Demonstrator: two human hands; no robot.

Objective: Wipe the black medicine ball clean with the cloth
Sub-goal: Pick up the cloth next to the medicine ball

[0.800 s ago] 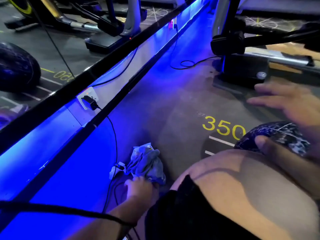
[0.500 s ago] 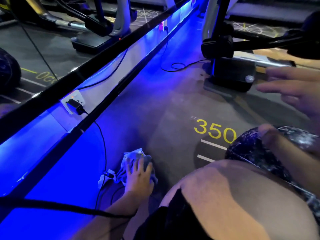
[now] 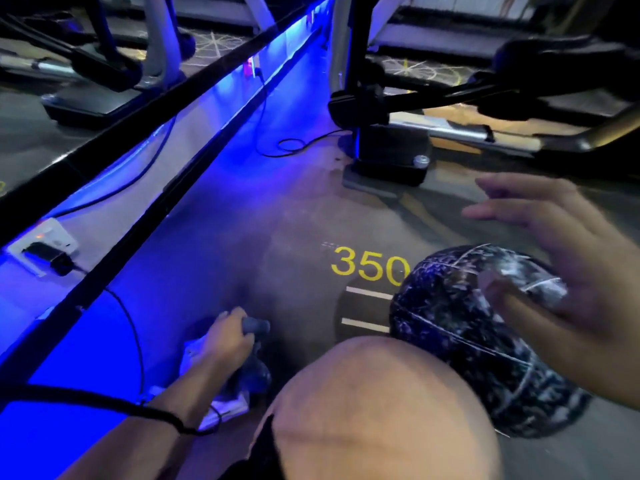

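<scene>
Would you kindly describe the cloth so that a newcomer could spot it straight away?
Find the yellow 350 painted on the grey floor, then look left and nearer, toward the blue-lit wall strip. There the left hand is closed on the cloth, a crumpled grey-blue bundle, soft and shapeless, unlike the round black medicine ball under the right hand.

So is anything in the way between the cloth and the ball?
Yes. The person's bent knee sits between the cloth, gripped by the left hand, and the ball. The right hand is already on the ball.
</scene>
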